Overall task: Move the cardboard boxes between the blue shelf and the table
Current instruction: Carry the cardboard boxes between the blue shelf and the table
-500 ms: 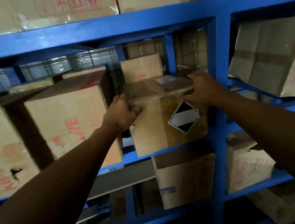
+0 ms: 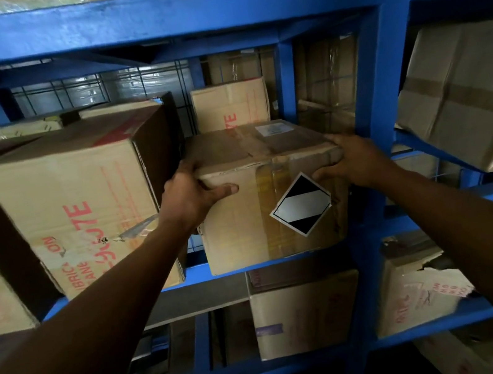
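A taped cardboard box [image 2: 244, 220] with a black-and-white diamond label stands at the front edge of the middle level of the blue shelf [image 2: 380, 99]. My left hand [image 2: 191, 196] grips its upper left corner, thumb across the front face. My right hand [image 2: 355, 162] grips its upper right corner, against the blue upright post. Both arms reach forward from the bottom of the view. The table is out of sight.
A large box with red lettering [image 2: 80, 214] stands close to the left of the held box. A smaller box [image 2: 229, 104] sits behind it. More boxes fill the level below [image 2: 306, 317], the right bay [image 2: 469, 103] and the top level.
The box stands nearer to me at the shelf's front edge, and my head has come closer. Both hands keep their hold on its upper corners.
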`<state>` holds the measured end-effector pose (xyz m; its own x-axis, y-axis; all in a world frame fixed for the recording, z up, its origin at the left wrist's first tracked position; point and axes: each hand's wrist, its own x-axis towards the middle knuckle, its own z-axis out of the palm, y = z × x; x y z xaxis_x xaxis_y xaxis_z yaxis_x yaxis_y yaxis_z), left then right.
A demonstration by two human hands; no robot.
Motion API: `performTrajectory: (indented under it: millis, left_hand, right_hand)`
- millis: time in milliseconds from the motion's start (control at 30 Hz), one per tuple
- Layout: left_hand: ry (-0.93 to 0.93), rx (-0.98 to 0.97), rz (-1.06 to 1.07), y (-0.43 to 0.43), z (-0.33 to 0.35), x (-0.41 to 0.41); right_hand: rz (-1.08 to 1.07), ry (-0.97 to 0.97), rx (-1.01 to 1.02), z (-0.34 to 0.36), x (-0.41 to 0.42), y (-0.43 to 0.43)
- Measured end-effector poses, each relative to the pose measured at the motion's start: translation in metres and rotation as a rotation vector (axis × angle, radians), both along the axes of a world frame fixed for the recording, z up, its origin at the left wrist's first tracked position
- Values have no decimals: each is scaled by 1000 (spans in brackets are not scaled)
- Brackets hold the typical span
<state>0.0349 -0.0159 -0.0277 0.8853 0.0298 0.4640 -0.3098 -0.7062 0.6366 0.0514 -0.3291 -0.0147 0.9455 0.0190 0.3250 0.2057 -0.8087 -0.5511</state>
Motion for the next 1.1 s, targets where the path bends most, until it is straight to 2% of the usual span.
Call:
performTrajectory:
  millis: [200,433,600,733,900,1100]
  left_hand:
    - [1,-71,23,-6,0,-32]
    - [-11,-78,56,-15,-13,-105]
    - [-37,-53,63,-19,-41,-166]
    - [-12,-55,48,-17,-67,-194]
    - [0,-157,-19,-19,-66,-196]
    - [145,-322,-77,-14,-60,-176]
  right_hand:
    - [-32,-51,46,-1,-30,0]
    - [-35,-100,98,-16,-107,-1]
    - [-2,-123,177,-42,-173,-1]
    - [46,-68,186,-61,-203,-4]
    - [27,-87,285,-62,-210,-3]
    - [47,-41,452,-64,-176,-6]
